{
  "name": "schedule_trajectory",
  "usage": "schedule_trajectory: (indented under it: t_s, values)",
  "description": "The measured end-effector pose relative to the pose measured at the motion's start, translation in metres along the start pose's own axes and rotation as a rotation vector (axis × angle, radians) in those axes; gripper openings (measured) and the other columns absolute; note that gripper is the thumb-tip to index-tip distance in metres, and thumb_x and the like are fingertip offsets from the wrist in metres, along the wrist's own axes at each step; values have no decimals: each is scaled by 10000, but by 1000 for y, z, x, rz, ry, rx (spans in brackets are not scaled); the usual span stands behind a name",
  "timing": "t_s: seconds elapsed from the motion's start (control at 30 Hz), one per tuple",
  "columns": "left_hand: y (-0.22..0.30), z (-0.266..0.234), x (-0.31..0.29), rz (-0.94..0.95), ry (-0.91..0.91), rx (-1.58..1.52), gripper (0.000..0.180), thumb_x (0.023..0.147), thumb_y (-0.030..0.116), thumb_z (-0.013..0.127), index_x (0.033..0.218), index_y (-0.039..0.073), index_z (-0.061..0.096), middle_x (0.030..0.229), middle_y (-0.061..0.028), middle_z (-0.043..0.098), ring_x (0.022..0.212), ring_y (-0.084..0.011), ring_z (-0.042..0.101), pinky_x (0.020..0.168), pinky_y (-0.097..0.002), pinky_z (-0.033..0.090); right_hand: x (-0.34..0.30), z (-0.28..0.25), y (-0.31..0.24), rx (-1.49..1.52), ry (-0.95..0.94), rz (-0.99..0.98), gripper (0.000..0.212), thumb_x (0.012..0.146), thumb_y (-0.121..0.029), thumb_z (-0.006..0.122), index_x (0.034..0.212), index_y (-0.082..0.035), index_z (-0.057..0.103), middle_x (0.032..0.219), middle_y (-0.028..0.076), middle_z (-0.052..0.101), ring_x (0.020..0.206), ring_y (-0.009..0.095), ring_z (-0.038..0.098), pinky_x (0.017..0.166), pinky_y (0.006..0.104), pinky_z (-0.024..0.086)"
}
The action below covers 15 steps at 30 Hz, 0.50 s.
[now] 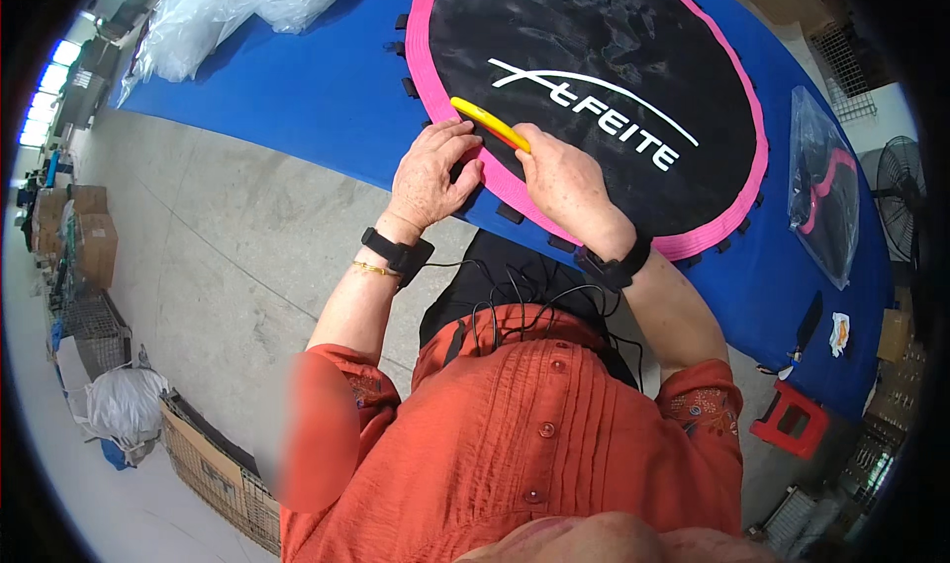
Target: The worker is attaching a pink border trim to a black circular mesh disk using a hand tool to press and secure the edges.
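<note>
A round black trampoline mat (594, 48) with a pink edge band (432, 73) and white lettering lies on the blue table. Black tabs stick out around its rim. My left hand (435, 172) rests on the near left part of the band, fingers laid over it and thumb spread apart. In my right hand (569, 177) is a slim, curved yellow tool with a red strip (490, 123). The fist closes round its near end, and the tool slants over the band and the black mesh. Its working end cannot be made out.
Clear plastic bags (233, 19) are heaped at the table's far left. A bagged black-and-pink piece (826, 192) lies on the right, near a black knife-like item (808, 324). A red stool (792, 420) and fan (901, 182) stand right, cartons (94, 241) left. Cables hang at my waist.
</note>
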<state>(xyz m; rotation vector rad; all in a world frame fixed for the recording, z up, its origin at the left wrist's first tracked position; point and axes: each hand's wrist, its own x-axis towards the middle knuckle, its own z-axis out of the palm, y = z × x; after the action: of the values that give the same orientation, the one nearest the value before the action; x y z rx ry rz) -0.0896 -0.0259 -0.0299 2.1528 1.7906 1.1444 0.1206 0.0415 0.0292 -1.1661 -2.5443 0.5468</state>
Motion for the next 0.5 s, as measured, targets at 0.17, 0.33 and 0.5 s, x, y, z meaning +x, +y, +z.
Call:
schedule_trajectory:
  t_s: [0.17,0.33,0.5]
  values:
    - [-1,0,-1,-6,0,-5,323,864,222,731,1130,40,742,1271,-169,702,1233,-349,634,1071,-444,510,-8,-3,-3,1,-72,49,261,1040,-196,577,1285,-108,581,1106,165,733,977,402,714,782,511,571]
    - [1,1,1,24,26,7,318,861,219,733,1125,40,743,1255,-161,705,1219,-350,640,1059,-443,515,-1,2,1,1,36,-25,218,1033,-191,583,1223,-85,596,1007,163,737,907,383,730,754,495,582]
    - [0,-1,-2,-2,16,-17,317,857,217,738,1118,38,746,1224,-152,702,1181,-344,651,1029,-438,528,-10,1,-5,-4,0,-10,213,1033,-184,578,1218,-79,592,1000,168,735,904,385,730,754,497,581]
